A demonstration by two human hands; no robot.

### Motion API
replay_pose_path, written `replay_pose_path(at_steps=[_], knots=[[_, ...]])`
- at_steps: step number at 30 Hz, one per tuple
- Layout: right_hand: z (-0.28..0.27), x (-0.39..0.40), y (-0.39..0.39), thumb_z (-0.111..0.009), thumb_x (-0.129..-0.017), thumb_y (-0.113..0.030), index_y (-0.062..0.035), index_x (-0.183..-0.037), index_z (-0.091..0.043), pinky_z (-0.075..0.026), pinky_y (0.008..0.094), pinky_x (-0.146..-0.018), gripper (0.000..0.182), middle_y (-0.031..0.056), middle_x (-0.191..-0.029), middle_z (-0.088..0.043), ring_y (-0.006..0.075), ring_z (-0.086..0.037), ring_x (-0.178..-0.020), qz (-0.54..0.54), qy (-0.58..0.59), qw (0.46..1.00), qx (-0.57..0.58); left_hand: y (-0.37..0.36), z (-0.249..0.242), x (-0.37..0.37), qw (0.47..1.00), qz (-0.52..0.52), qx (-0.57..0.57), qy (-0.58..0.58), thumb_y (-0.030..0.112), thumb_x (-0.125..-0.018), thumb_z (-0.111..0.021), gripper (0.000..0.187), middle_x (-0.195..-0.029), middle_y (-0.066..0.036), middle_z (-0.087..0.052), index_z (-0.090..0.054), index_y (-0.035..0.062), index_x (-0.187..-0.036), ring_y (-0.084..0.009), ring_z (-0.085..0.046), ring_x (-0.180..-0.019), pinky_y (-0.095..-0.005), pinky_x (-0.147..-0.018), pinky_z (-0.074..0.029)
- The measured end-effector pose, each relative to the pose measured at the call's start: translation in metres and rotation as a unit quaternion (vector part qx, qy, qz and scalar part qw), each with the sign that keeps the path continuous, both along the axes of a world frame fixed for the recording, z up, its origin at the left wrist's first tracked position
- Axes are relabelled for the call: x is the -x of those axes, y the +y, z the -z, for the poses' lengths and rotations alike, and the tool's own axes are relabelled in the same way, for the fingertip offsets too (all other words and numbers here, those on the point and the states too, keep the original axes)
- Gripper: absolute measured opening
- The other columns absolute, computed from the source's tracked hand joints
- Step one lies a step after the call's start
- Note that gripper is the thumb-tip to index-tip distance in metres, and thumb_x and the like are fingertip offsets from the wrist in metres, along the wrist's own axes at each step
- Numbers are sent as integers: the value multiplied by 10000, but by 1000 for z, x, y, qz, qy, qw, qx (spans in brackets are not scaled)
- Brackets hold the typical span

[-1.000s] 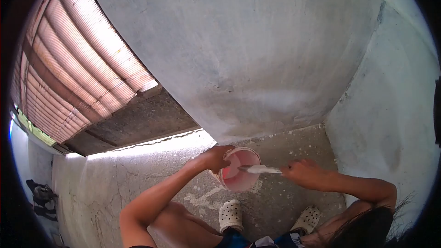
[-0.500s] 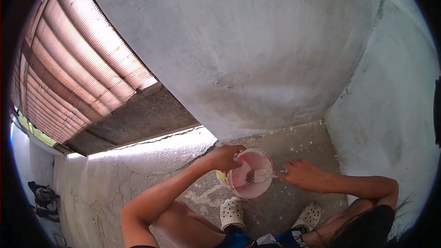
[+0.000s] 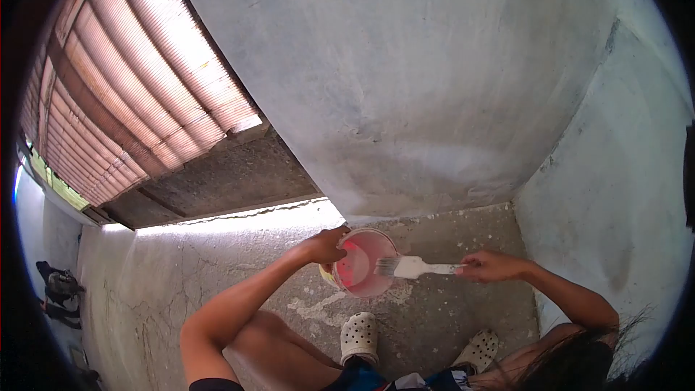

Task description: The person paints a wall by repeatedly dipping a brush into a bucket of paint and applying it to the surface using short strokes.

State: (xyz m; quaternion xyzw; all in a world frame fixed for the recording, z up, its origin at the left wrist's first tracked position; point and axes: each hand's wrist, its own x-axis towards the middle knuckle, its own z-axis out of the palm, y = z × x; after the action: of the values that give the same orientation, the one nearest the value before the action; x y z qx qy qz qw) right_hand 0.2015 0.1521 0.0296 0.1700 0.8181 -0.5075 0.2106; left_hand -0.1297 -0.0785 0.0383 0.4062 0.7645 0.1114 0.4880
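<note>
My left hand (image 3: 326, 246) is closed on the left rim of a bucket (image 3: 375, 240), which tilts so that its open mouth faces me. Wet red and pink paint (image 3: 353, 264) shows inside. In my right hand (image 3: 491, 266) is the handle end of a wide paintbrush (image 3: 416, 268), held level, with a pale, paint-smeared handle. Its greyish bristles point left and overlap the right side of the bucket's mouth.
My feet in cream clogs (image 3: 360, 338) rest on the stained concrete floor (image 3: 427, 311). A grey wall (image 3: 405, 101) rises ahead and meets another wall (image 3: 615, 174) on the right. Corrugated sheeting (image 3: 152, 65) covers the left side; dark items (image 3: 61, 289) lie far left.
The paintbrush has come up out of the bucket toward the right, so its bristles now show at the rim. My right hand moved right; the bucket and left hand shifted slightly left and up.
</note>
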Motion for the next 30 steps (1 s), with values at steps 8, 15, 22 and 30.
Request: replay_pose_path(at_steps=[8,15,22,30], knots=[[47,-3,-30,-499,-963,-462,-75,-967,-543,-378,243,-563,389,-38,-735,-436,66,-409,-626,25,-139,957,252,-15,-9,5,996,-82,-32,-11,61,-855,-527,529,-1213,-252,-550,-339,-11,-1345,-305,-697,-731,-361,-596,-625],[3,31,-48,-469,-955,-518,-56,-934,-561,-381,287,-515,472,-13,-660,-475,102,-454,-564,60,-118,986,106,-33,13,25,994,-111,4,-26,59,-876,-516,530,-1142,-258,-576,-305,6,-1360,-300,-696,-709,-378,-616,-625],[-6,70,-71,-441,-1002,-383,-4,-919,-528,-347,327,-470,398,53,-595,-473,132,-427,-495,104,191,976,-29,-55,25,26,986,-139,10,-94,76,-868,-522,581,-1206,-255,-546,-265,6,-1384,-296,-696,-763,-377,-649,-620],[5,126,-76,-491,-992,-224,14,-957,-484,-340,369,-458,242,108,-548,-485,177,-432,-450,118,359,924,-63,-76,37,33,977,-104,12,-184,30,-860,-474,611,-1268,-266,-507,-236,18,-1423,-277,-692,-800,-358,-657,-620]])
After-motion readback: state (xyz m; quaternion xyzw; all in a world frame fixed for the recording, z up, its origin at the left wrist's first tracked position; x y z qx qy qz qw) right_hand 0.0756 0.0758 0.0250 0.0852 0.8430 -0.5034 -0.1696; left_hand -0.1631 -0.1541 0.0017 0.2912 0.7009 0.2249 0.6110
